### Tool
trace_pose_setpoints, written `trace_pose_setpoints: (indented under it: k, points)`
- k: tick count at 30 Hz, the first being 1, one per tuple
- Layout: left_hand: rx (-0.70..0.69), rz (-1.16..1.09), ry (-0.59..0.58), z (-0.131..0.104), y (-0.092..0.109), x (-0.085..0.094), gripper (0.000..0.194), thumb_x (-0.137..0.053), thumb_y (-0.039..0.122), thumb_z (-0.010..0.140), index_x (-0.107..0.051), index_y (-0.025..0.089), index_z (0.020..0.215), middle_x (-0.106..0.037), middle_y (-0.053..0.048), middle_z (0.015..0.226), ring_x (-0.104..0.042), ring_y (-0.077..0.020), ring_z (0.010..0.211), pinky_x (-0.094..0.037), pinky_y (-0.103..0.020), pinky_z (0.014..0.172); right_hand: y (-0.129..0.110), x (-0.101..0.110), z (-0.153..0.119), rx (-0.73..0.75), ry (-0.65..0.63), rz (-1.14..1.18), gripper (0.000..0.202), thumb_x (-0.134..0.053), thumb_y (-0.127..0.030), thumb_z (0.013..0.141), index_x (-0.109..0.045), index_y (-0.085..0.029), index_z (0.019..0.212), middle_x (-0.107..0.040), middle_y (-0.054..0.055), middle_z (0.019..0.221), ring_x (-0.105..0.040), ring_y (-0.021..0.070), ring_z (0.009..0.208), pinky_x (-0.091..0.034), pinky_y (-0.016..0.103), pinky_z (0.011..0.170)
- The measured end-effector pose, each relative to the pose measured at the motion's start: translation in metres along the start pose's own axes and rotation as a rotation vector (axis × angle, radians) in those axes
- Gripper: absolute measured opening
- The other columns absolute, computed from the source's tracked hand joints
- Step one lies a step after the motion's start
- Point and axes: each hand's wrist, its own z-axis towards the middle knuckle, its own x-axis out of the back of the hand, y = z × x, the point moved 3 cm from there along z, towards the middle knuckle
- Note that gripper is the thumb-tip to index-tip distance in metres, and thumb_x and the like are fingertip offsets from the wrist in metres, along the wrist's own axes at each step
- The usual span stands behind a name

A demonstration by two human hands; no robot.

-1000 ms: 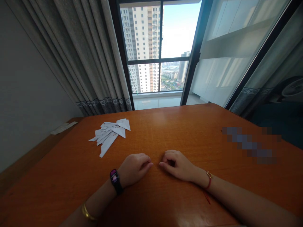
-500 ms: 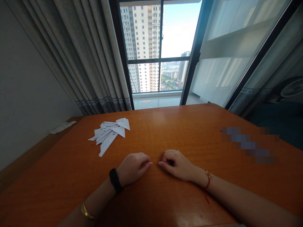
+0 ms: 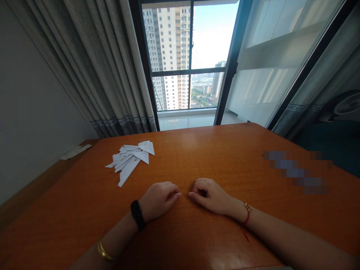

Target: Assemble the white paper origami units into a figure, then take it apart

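On the brown wooden table (image 3: 213, 157), my left hand (image 3: 159, 200) rests with its fingers curled in loosely and the thumb alongside them. Facing it across a small gap lies my right hand (image 3: 212, 197), also loosely closed, with a dark hollow between thumb and fingers. No object shows in either hand. Beyond my left hand is a loose pile of folded white paper pieces (image 3: 131, 159), several overlapping, some with pointed ends. Neither hand touches the pile.
A blurred-out patch (image 3: 292, 168) hides something on the table's right side. At the far left, a pale flat strip (image 3: 75, 152) lies on a ledge by the wall. Grey curtains (image 3: 112, 75) and a dark-framed glass door (image 3: 233, 71) stand behind the table.
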Motion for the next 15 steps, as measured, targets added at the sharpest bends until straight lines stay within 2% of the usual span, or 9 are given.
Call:
trace_pose_setpoints:
  k: [9, 15]
  points:
    - [-0.053, 0.016, -0.018, -0.0006, 0.0015, -0.0002, 0.028, -0.045, 0.041, 0.091, -0.062, 0.02, 0.086, -0.063, -0.002, 0.078, -0.057, -0.0149, 0.072, -0.039, -0.025, 0.066, -0.0024, 0.0007, 0.0013, -0.017, -0.022, -0.01, 0.023, -0.058, -0.031, 0.085, -0.057, -0.017, 0.065, -0.062, 0.0, 0.068, -0.052, 0.0119, 0.064, -0.039, 0.025, 0.064]
    - [-0.083, 0.044, 0.014, -0.0002, 0.0036, -0.0005, 0.023, -0.048, 0.035, 0.09, -0.063, 0.019, 0.083, -0.063, -0.001, 0.076, -0.056, -0.0142, 0.071, -0.038, -0.025, 0.065, -0.0023, -0.0008, 0.0015, 0.027, -0.058, -0.017, 0.024, -0.062, -0.037, 0.082, -0.061, -0.018, 0.068, -0.063, 0.0, 0.068, -0.054, 0.0121, 0.065, -0.039, 0.025, 0.065]
